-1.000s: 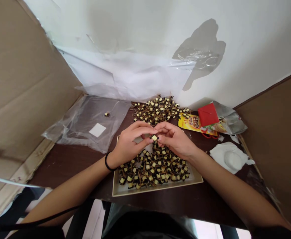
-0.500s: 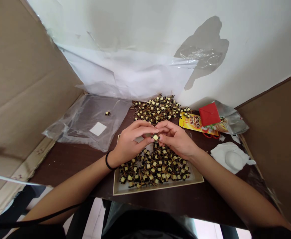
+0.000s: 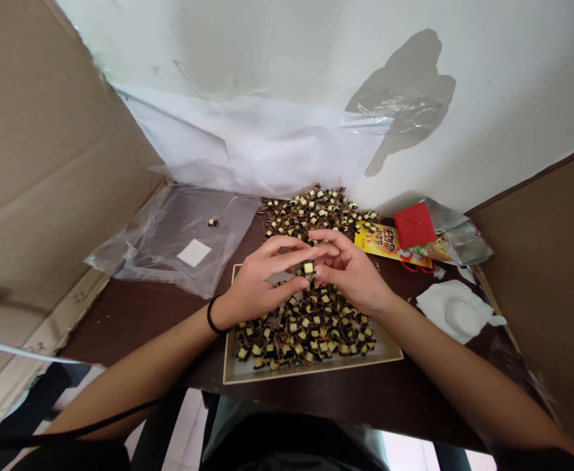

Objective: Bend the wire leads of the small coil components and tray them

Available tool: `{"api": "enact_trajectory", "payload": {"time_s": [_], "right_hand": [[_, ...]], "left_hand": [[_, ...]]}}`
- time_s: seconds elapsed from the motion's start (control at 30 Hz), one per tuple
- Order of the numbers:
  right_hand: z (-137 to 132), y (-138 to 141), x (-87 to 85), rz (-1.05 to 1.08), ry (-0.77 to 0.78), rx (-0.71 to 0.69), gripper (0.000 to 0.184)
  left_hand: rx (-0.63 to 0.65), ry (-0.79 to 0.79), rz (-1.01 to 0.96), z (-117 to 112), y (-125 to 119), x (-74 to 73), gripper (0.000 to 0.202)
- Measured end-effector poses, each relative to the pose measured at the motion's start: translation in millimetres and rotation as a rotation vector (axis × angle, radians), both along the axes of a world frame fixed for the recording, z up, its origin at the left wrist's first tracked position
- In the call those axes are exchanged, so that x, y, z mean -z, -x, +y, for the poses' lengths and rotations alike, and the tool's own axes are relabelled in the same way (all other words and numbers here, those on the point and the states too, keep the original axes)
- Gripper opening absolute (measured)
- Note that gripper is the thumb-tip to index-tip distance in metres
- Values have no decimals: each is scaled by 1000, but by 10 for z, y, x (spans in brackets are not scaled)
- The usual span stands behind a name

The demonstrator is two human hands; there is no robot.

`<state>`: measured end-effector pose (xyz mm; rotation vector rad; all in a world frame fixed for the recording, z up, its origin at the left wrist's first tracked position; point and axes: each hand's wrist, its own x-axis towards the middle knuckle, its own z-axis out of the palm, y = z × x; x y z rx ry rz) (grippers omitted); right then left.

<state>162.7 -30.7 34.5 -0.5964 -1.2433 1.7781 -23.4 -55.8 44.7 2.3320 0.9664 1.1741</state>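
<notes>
Between my fingertips is a small transformer-like coil part (image 3: 308, 267), black with yellow tape round its middle and thin wire ends. My left hand (image 3: 267, 278) has its thumb and fingers closed about the part from the left. From the right, my right hand (image 3: 348, 271) pinches it between thumb and fingers. Both hands are above a shallow cream tray (image 3: 311, 374), where many similar coil parts (image 3: 311, 327) lie heaped. Another heap of coil parts (image 3: 311, 212) sits on the table behind my hands.
At left a clear plastic bag (image 3: 164, 229) lies flat, with a single coil part and a white paper square (image 3: 194, 252) on it. On the right are a yellow snack packet (image 3: 378, 241), a red envelope (image 3: 414, 224) and crumpled white tissue (image 3: 456, 311). Cardboard walls stand on both sides.
The coil part has turned between my fingers and its yellow face now stands more upright. My left thumb has shifted slightly lower, and my right fingers have lifted a little.
</notes>
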Motion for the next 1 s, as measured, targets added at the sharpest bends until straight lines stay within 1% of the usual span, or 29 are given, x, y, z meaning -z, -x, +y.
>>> {"api": "enact_trajectory", "payload": {"time_s": [0.17, 0.27, 0.33, 0.4, 0.43, 0.5, 0.57, 0.6, 0.63, 0.7, 0.73, 0.77, 0.87, 1.0], "right_hand": [[-4, 3, 2, -25, -65, 5, 45], [-10, 3, -3, -63, -111, 23, 44], [-13, -4, -3, -96, -156, 28, 45], [-18, -9, -4, -149, -217, 9, 44], [-20, -8, -5, -198, -257, -5, 41], [-28, 10, -14, -367, -372, -13, 24], [-40, 58, -33, -614, -565, 14, 8], [-49, 94, -46, -753, -694, 25, 7], [-59, 138, -61, -892, -839, 20, 9], [-83, 243, -93, -1149, -1116, -53, 16], [-94, 300, -109, -1262, -1206, -107, 20], [-103, 357, -123, -1351, -1251, -156, 22], [-114, 493, -141, -1518, -1235, -218, 28], [-92, 544, -104, -1550, -1213, -212, 15]], "left_hand": [[-23, 34, -17, 9, -9, 5, 38], [-14, 114, -131, 0, -23, -5, 31], [-6, 247, -291, -2, -33, -18, 28], [-21, 438, -509, 8, -37, -39, 25], [-40, 539, -626, 20, -36, -54, 24], [-84, 726, -838, 53, -23, -92, 21], [-123, 874, -985, 91, 2, -133, 21], [-136, 925, -1032, 108, 17, -151, 23], [-143, 959, -1067, 121, 33, -165, 26], [-139, 995, -1127, 136, 58, -182, 33], [-136, 1001, -1156, 139, 67, -185, 36], [-137, 1008, -1182, 140, 73, -185, 37], [-169, 1049, -1231, 141, 75, -176, 33], [-172, 1088, -1249, 151, 71, -154, 22]]}}
